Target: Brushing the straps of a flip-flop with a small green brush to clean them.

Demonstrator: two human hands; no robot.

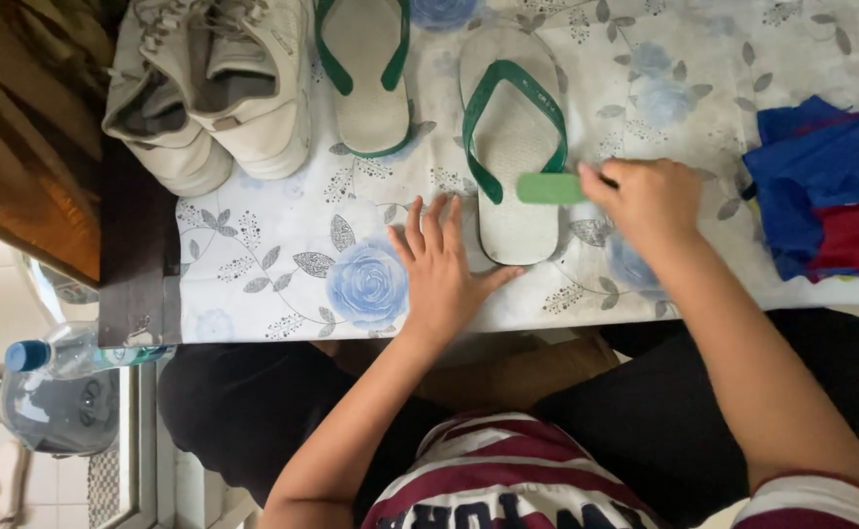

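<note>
My right hand (645, 201) is closed around a green brush (550, 188) whose head rests on the heel half of a white flip-flop with green straps (513, 108). My left hand (439, 269) lies flat on the floral tablecloth (282, 255) just left of that flip-flop's heel, fingers spread, thumb reaching toward the sole. A second white and green flip-flop (370, 69) lies to the left of the first one.
A pair of white sneakers (219, 83) stands at the table's far left. Folded blue and red cloths (826, 191) lie at the right edge. A plastic water bottle (67, 351) sits below the table's left corner, beside a wooden surface (18, 147).
</note>
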